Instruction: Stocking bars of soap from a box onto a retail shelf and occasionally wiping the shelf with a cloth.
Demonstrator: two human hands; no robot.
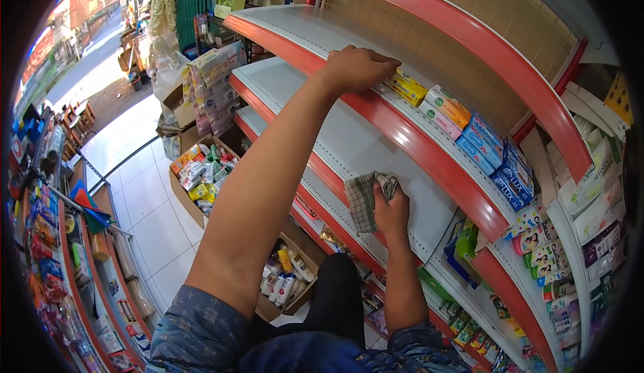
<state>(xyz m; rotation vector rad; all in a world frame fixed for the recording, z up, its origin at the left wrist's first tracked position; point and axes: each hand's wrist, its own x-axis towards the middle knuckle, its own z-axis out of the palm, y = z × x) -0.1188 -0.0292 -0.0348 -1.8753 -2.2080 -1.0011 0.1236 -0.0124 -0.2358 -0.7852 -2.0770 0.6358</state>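
Note:
My left hand (359, 68) rests palm down at the front edge of a white metal shelf (282, 23) with a red front strip, its fingertips beside a yellow soap pack (408, 88). Whether anything lies under that palm cannot be seen. Lower and to the right, my right hand (392, 209) grips a checked cloth (363, 207) over the shelf below. Along the upper shelf, right of the yellow pack, stand orange and pink soap packs (445, 109), light blue soap packs (479, 144) and dark blue Lux soap boxes (513, 174).
An open carton (183, 192) of mixed packs and another carton (266, 310) of bottles stand on the tiled floor. Stocked shelves (70, 267) run along the left. Packaged goods (548, 262) fill shelves at the right. A red-fronted shelf (453, 26) overhangs the upper one.

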